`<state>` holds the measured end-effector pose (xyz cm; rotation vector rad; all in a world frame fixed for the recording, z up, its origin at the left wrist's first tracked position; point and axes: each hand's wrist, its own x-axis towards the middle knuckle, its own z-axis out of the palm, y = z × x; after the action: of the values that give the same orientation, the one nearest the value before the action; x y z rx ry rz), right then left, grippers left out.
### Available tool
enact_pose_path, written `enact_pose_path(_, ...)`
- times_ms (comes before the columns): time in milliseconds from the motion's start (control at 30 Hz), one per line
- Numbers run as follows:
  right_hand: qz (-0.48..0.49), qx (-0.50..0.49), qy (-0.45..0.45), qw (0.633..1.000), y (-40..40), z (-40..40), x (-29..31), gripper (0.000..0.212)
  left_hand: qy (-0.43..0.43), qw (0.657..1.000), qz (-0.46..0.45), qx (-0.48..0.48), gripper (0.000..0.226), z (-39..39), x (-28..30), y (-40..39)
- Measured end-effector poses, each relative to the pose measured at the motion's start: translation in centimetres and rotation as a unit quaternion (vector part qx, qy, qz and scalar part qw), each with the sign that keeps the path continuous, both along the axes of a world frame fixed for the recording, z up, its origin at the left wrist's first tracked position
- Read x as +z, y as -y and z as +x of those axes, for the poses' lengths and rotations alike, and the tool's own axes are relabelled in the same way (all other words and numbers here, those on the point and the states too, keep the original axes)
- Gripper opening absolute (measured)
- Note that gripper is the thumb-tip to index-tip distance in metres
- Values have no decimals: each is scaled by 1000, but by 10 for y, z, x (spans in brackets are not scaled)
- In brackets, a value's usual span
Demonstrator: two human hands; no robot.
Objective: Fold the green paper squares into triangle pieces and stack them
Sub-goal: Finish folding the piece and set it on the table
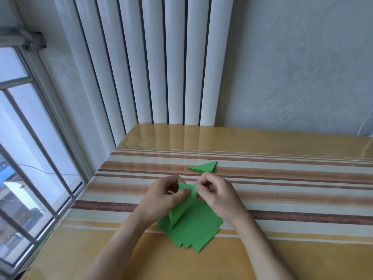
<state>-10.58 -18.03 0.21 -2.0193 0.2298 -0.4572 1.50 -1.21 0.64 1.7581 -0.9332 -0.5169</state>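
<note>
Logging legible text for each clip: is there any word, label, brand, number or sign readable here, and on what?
None: no text shows anywhere.
Green paper sheets: plain, unprinted.
Folded triangle: plain.
Striped table: pattern only.
Buildings outside the window: too blurred to tell whether they carry signs.

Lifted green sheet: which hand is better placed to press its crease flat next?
Likely the right hand: it only pinches a corner, while the left hand holds the lifted sheet above the pile.

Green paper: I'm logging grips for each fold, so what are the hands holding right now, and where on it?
Both the left hand and the right hand pinch the top sheet at its lifted far edge.
</note>
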Motion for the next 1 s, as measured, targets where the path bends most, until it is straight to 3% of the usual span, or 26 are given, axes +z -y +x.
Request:
enact_pose_path(133,3,7,-9,1000,0,1,-2,14,-10,1000,-6,-9,13,1,-1,0)
enact_pose_path(300,27,-16,21,999,4,1,-2,18,-32,999,19,21,39,-2,3,0)
enact_pose_path(500,35,44,7,998,3,0,1,13,-68,996,17,55,48,-6,12,0)
enact_pose_path(633,38,66,6,997,3,0,2,14,-64,995,14,77,30,-1,9,-1)
enact_pose_path(767,29,73,-9,997,3,0,2,18,-16,999,-23,40,34,4,4,-5)
enact_pose_path(1000,42,-16,-11,999,3,4,-4,11,-4,998,-49,38,22,5,1,-1)
